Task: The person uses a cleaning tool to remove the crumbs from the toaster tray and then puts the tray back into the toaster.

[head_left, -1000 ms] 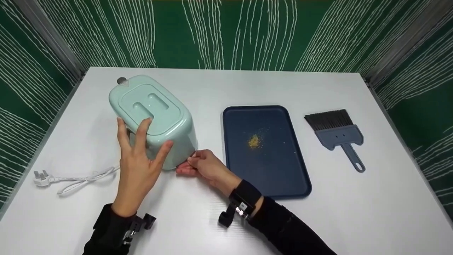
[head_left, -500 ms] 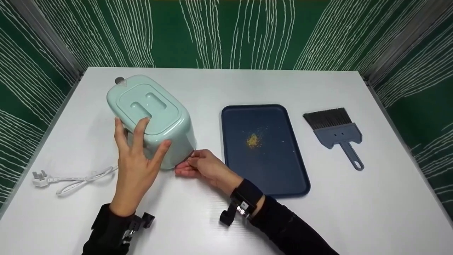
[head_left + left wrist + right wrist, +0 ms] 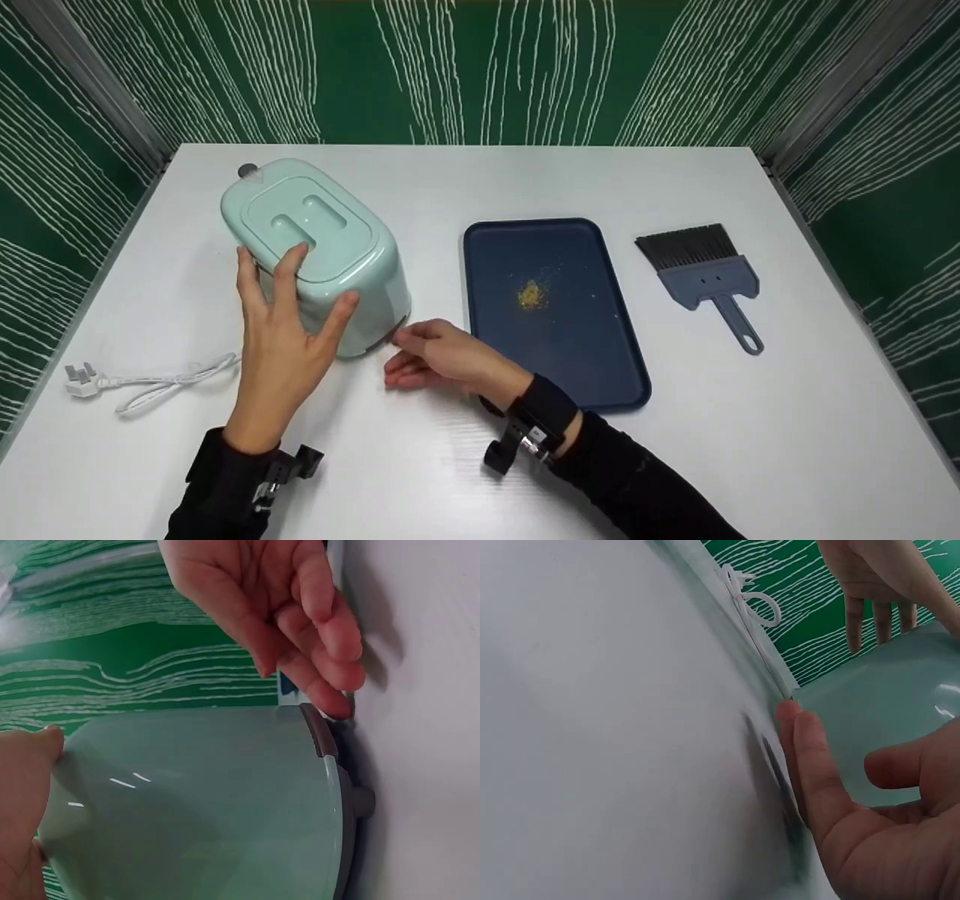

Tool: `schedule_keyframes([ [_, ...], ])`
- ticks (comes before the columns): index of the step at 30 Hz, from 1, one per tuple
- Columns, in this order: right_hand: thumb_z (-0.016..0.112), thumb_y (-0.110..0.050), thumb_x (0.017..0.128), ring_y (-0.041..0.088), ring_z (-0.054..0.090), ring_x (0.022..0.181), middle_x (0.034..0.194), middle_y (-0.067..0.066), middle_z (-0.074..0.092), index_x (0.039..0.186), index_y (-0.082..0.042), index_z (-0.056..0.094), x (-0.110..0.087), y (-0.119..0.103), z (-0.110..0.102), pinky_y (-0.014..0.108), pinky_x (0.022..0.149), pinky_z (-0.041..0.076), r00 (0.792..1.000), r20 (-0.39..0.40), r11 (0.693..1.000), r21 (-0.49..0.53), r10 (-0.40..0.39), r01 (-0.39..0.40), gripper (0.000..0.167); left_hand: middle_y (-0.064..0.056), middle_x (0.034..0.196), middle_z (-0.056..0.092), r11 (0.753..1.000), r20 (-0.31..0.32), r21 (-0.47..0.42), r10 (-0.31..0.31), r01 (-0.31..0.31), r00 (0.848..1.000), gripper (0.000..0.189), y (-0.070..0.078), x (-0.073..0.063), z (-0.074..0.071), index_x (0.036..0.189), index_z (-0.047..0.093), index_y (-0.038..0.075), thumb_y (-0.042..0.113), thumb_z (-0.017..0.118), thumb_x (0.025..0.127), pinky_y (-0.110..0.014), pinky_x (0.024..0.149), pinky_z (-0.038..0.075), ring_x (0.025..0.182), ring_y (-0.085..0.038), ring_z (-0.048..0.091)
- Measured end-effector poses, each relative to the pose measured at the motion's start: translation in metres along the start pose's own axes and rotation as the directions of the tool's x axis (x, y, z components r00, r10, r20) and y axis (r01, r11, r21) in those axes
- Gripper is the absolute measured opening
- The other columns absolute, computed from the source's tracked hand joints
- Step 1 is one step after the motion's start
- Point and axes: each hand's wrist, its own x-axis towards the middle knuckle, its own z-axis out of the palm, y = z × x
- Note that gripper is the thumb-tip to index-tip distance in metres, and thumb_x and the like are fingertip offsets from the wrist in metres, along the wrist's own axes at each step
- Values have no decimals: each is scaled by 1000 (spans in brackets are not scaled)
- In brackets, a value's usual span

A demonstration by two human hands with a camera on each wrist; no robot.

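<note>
A mint-green toaster (image 3: pixel 322 247) with a lid marked by two oblong recesses stands on the left of the white table. My left hand (image 3: pixel 281 337) rests on its near corner, index finger on the lid and thumb on the end wall, fingers spread and fairly straight. Low at the near right corner is my right hand (image 3: pixel 442 352), palm turned up, fingers loosely bent, nothing held. In the left wrist view its fingertips (image 3: pixel 337 701) hover close by a brown tab (image 3: pixel 319 731) at the toaster's bottom edge. A grey foot (image 3: pixel 364 801) shows underneath.
A dark blue tray (image 3: pixel 555 367) lies in the middle, bearing a small heap of yellow-brown crumbs (image 3: pixel 531 295). Farther right is a blue-grey hand brush (image 3: pixel 709 277) with black bristles. A bundled white power cord (image 3: pixel 165 382) with its plug lies at the left.
My right hand has drawn back slightly to the right from the toaster's bottom edge, its lower fingers dropping away. My left hand keeps its place on the toaster. The whole view has shifted a little.
</note>
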Motion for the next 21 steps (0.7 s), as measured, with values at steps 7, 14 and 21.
schedule_keyframes([
  [7, 57, -22, 113, 24, 78, 106, 121, 17, 72, 150, 0, 50, -11, -12, -20, 36, 93, 65, 997, -5, 981, -178, -82, 80, 44, -38, 173, -2, 999, -11, 34, 33, -33, 999, 81, 1, 11, 0, 164, 41, 20, 50, 75, 98, -80, 122, 25, 163, -57, 9],
  [14, 56, -22, 113, 38, 71, 127, 138, 27, 64, 152, 2, 48, -26, -29, -50, 45, 107, 59, 982, -7, 928, -329, -190, 177, 47, -36, 175, -2, 994, 7, 103, 31, -32, 999, 84, 5, 27, 0, 165, 41, 19, 55, 73, 97, -80, 125, 15, 162, -61, 3],
  [21, 56, -20, 113, 43, 67, 126, 139, 30, 64, 150, 3, 49, -39, -50, -95, 53, 107, 57, 936, -101, 824, -513, -336, 241, 44, -29, 178, -5, 985, 127, 172, -25, 3, 992, 88, 19, 51, -1, 168, 36, 22, 70, 61, 99, -88, 120, 0, 163, -58, -11],
])
